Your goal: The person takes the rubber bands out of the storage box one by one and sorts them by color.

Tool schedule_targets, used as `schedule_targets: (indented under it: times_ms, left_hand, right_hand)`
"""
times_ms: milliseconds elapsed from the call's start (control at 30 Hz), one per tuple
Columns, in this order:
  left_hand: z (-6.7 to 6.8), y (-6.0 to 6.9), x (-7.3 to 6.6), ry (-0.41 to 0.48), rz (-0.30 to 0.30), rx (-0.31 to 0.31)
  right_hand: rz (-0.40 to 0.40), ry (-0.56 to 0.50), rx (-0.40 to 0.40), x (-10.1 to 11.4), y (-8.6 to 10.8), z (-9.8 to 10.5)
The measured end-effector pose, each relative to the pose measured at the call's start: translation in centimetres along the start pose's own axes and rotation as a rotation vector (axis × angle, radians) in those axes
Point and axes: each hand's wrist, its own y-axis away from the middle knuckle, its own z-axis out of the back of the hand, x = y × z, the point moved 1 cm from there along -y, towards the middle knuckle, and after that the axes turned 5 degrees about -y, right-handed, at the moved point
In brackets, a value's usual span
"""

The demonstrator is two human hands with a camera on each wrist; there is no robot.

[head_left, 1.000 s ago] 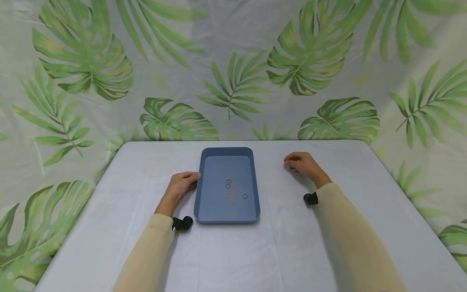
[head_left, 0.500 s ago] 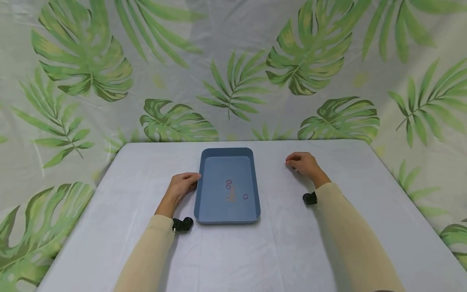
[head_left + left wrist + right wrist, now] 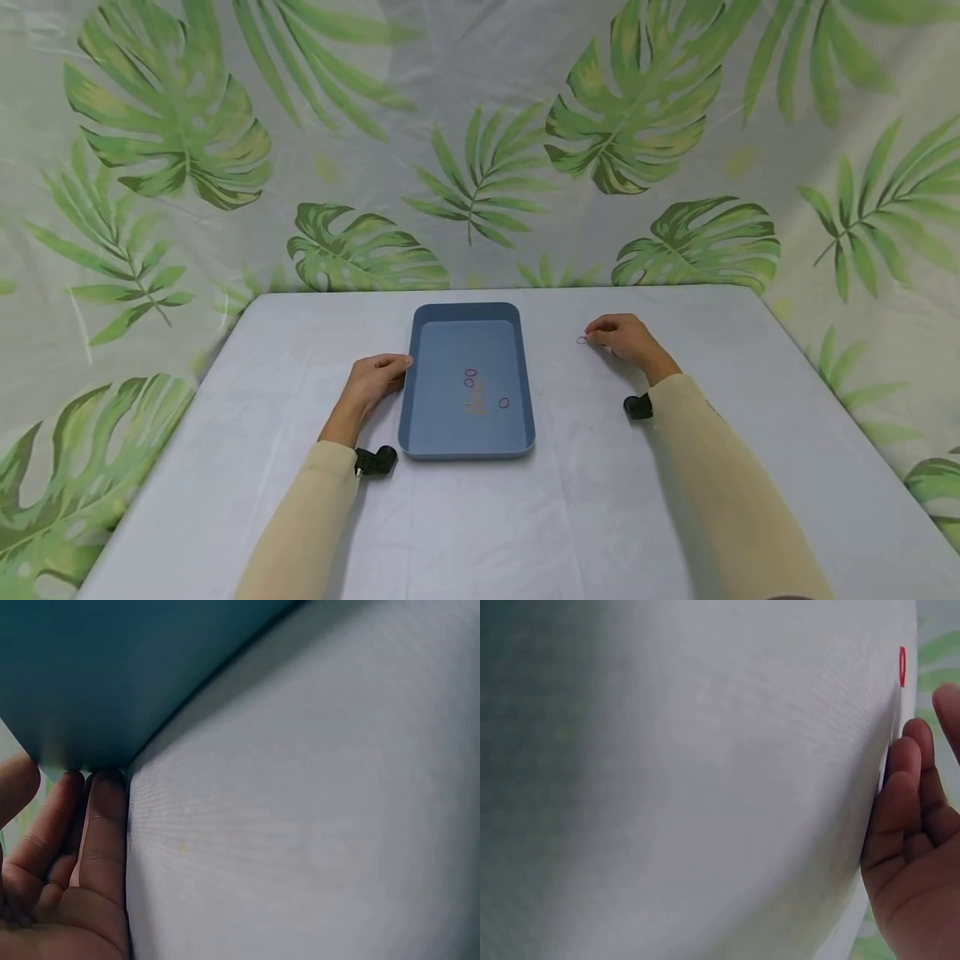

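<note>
My left hand (image 3: 372, 380) rests at the left side of a blue-grey tray (image 3: 468, 437). In the left wrist view its straight fingers (image 3: 103, 825) touch the tray's outer wall. On the white table to the tray's right lies a thin red loop, like a rubber band (image 3: 581, 340). My right hand (image 3: 624, 338) is just beside it, low over the cloth. The right wrist view shows the red loop (image 3: 902, 667) beyond the fingertips, which look apart from it; the thumb stands away from the fingers. Inside the tray are several thin loops, red ones (image 3: 504, 403) and an orange cluster (image 3: 475, 403).
White cloth covers the table (image 3: 480, 533). A leaf-print curtain (image 3: 480, 150) hangs behind its far edge. Small black cameras are strapped to the left wrist (image 3: 377, 460) and the right wrist (image 3: 638, 407).
The red loop, earlier mostly hidden at my right fingertips, now shows lying on the cloth; the right hand has let go of it and barely shifted. The left hand and tray stay put.
</note>
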Motion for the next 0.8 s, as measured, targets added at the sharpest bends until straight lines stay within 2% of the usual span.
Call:
schedule_targets:
  times_ms: [333, 567, 800]
  left_hand:
    - [-0.2, -0.5, 0.2, -0.015, 0.022, 0.006]
    - [-0.3, -0.3, 0.1, -0.010, 0.016, 0.007]
    - [-0.3, -0.5, 0.3, -0.012, 0.013, -0.011]
  right_hand:
    - [-0.017, -0.123, 0.018, 0.8, 0.7, 0.9]
    - [0.048, -0.172, 0.034, 1.8, 1.2, 1.2]
    - [0.131, -0.153, 0.067, 4.1, 1.3, 0.8]
